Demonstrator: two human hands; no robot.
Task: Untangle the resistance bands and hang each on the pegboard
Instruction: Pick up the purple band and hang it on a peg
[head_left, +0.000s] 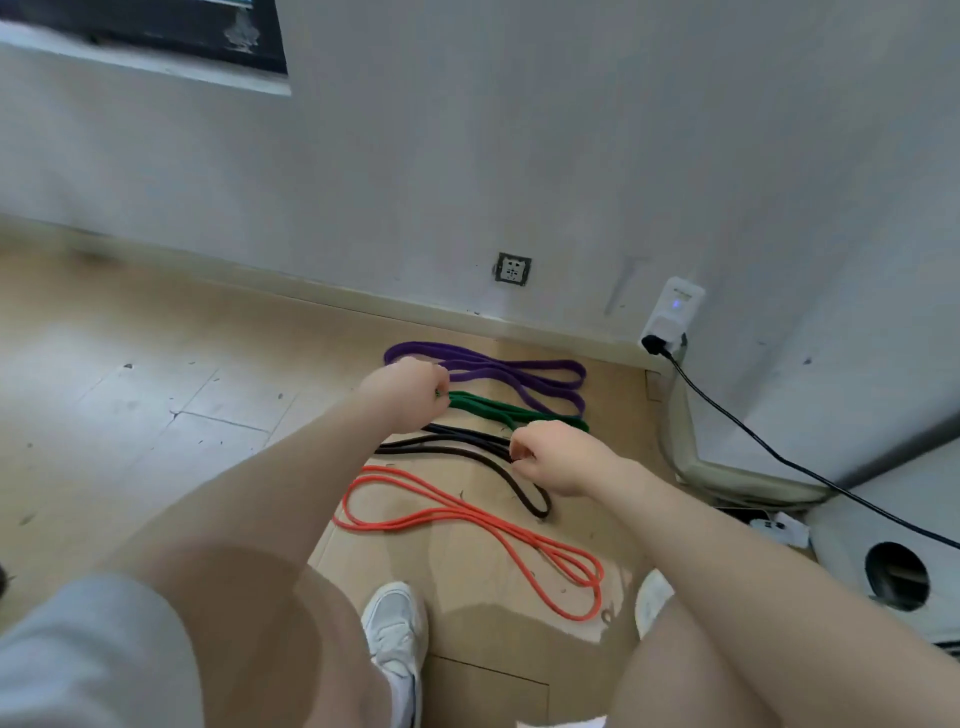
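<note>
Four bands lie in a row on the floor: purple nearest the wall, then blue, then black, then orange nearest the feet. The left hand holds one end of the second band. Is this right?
Not quite. The second band is green, not blue, as the head view shows. The rest holds: purple band nearest the wall, black band third, orange band nearest the feet, and the left hand grips the green band's end.

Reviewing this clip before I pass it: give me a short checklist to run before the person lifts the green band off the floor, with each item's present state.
1. Left hand grips one end of the green band: ok, fingers curled at that end.
2. Right hand grips the other end: cannot tell, the fist covers both the green band and the black band.
3. Green band free of the purple band: ok, they lie apart.
4. Green band free of the black band: cannot tell, they meet under the right hand.
5. Orange band clear of the lift: ok, it lies apart.
6. Pegboard within reach: cannot tell, none in view.
</note>
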